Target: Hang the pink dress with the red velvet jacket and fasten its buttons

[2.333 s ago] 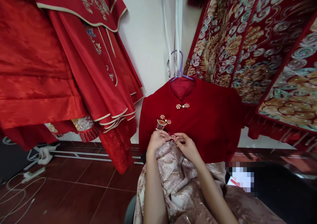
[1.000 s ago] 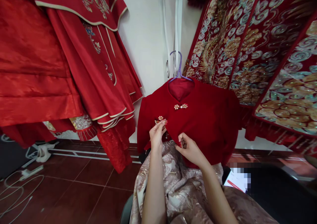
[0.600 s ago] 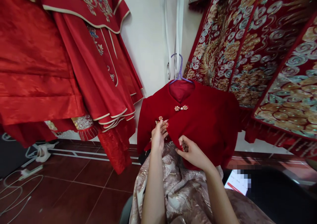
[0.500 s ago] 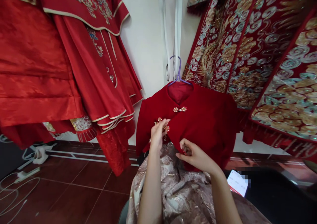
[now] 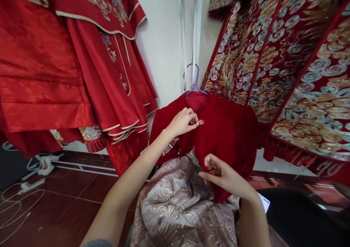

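Note:
A dark red velvet jacket point(image 5: 229, 130) hangs in front of me on a purple hanger point(image 5: 196, 88). My left hand point(image 5: 184, 121) is at the neckline, thumb and fingers closed on a beaded flower clasp point(image 5: 201, 122), part of which the fingers hide. Lower down, my right hand point(image 5: 225, 174) has its fingers curled round the jacket's front edge. More beadwork with small dangling strands point(image 5: 171, 145) shows on the opposite front panel, below my left wrist. The two front panels part below the clasp.
Shiny pinkish-silver brocade cloth point(image 5: 175, 199) spreads beneath the jacket. Red garments point(image 5: 104, 68) hang at left, a heavily embroidered one point(image 5: 273, 68) at right. A phone point(image 5: 264, 202) lies by my right forearm, beside a black surface point(image 5: 300, 214). White cables point(image 5: 20, 203) trail over the tiled floor.
My left hand has moved up from the lower flower ornament to the clasp at the neckline. My right hand has shifted slightly down and right, and the front panel under it hangs lower.

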{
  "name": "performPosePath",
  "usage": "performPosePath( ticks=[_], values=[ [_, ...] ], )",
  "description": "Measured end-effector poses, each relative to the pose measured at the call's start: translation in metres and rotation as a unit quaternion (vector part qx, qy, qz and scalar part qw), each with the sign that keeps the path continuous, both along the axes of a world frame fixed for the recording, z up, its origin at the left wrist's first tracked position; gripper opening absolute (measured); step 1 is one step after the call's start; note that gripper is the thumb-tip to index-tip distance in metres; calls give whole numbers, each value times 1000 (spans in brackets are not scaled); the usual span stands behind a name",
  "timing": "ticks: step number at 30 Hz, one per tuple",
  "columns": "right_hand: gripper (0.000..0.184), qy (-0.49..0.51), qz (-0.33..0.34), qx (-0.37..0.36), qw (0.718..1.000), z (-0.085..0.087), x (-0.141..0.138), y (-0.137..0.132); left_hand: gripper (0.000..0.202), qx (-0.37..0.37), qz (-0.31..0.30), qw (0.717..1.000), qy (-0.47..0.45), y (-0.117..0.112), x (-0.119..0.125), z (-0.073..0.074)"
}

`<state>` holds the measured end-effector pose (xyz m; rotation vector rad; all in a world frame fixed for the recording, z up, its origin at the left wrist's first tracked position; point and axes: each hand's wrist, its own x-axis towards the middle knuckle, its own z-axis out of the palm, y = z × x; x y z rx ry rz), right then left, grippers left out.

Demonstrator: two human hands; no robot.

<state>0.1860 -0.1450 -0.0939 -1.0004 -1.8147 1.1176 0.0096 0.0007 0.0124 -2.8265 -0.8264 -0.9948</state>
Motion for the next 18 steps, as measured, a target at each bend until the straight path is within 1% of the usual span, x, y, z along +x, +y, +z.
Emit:
performPosePath(
  ticks=[4, 7, 10, 12, 15, 18],
  values=[
    [29, 4, -9, 0, 1000, -1, 2, 0, 4, 19, -46, 998, 36, 0, 3, 11],
    [29, 5, -8, -1, 1000, -4, 2, 1, 5, 3, -77, 997, 14, -1, 5, 14],
    [29, 6, -6, -1, 1000, -6, 2, 2, 8, -9, -71, 997, -35, -4, 6, 16],
    [30, 8, -10, 2, 1000, -7, 1, 3, 9, -16, -62, 997, -46, -6, 6, 17],
    [31, 9, -16, 5, 1000, -6, 1, 3, 8, -7, -64, 998, -14, -7, 6, 18],
    [31, 4, -17, 5, 1000, -5, 1, 3, 10, 54, -49, 996, 48, -6, 5, 17]
  ],
)
